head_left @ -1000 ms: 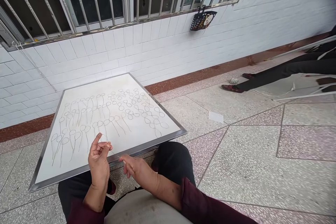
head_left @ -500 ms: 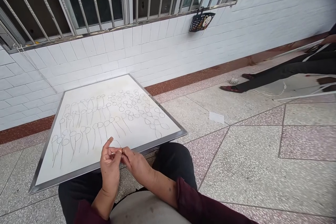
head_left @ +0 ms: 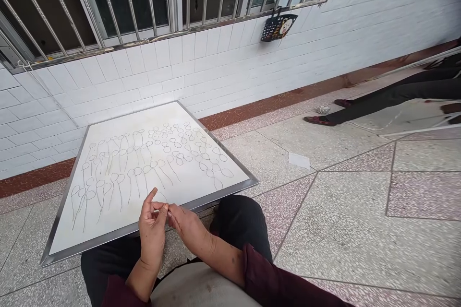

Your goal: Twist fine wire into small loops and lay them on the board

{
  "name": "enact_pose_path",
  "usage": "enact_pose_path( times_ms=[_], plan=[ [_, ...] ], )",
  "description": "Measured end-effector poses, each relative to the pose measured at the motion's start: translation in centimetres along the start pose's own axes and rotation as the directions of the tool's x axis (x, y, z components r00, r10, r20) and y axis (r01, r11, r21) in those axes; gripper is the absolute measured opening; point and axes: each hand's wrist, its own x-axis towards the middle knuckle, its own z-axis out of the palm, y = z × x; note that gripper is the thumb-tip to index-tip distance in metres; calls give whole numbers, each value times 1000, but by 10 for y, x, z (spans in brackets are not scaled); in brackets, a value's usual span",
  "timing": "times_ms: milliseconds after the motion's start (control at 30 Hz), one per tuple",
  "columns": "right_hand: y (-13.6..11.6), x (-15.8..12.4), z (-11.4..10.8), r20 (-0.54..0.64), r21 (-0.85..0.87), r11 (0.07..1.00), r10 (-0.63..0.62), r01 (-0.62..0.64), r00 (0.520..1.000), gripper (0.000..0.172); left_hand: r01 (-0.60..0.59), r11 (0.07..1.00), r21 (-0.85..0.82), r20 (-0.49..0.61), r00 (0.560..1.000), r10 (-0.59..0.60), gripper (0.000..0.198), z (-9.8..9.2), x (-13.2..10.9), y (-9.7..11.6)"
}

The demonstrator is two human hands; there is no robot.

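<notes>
My left hand [head_left: 151, 236] and my right hand [head_left: 190, 228] meet over the near edge of a white board with a metal frame [head_left: 201, 204]. Their fingertips pinch a thin dark wire loop [head_left: 163, 195], whose arc shows just above the fingers; its ends are hidden. My left index finger stretches upward. On the board, loops with long tails [head_left: 136, 172] lie in rows at the left and middle. Several figure-eight loops [head_left: 216, 168] lie to the right.
My knees [head_left: 241, 223] are under the board's near edge. Behind it stands a white tiled wall [head_left: 216, 72] with a barred window and a hanging dark bag [head_left: 279, 27]. At the right are another person's legs [head_left: 382, 98], a ball of cord [head_left: 323, 109] and a white slip [head_left: 298, 160] on the floor.
Both hands stay pinched together over the board's near edge, with only a slight shift of the fingers. The camera view has moved a little.
</notes>
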Motion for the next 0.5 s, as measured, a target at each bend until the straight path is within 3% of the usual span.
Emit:
enact_pose_path(
  times_ms=[233, 500],
  plan=[
    [7, -1, 7, 25, -124, 992, -23, 25, 999, 21, 14, 999, 37, 4, 1000, -14, 55, -2, 3, -3],
    [7, -2, 8, -18, -98, 994, -55, 53, 998, 13, -36, 998, -47, -52, 998, 33, 61, 0, 1, -3]
  ],
)
